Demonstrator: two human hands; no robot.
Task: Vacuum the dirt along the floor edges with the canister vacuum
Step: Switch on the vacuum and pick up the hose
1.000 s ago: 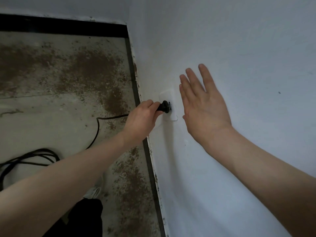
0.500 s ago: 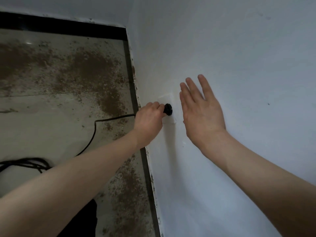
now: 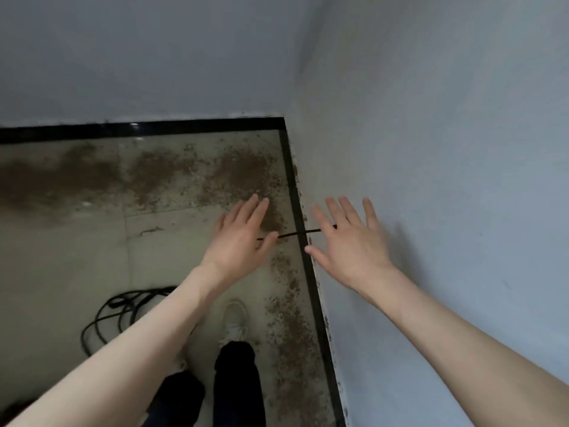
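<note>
Brown dirt [image 3: 288, 306] lies in a band along the black floor edge strip [image 3: 311, 282] at the foot of the right wall, with more dirt [image 3: 234, 167] spread near the corner. A black power cord [image 3: 297, 234] runs taut from the floor to the wall, its plug hidden behind my right hand [image 3: 348, 245]. My right hand is open, fingers spread, in front of the wall. Over the floor my left hand [image 3: 238, 238] is open too, holding nothing, with the cord passing behind it. No vacuum canister is in view.
Loose coils of black cord [image 3: 123, 309] lie on the tiled floor at lower left. My white shoe [image 3: 235, 322] and dark trouser legs [image 3: 234, 386] stand close to the dirt band. Pale walls [image 3: 446, 149] meet in a corner ahead.
My left hand has let go of the plug and drawn back, fingers now spread. The view has lifted and pulled back, showing the corner and my feet. The right hand stays open.
</note>
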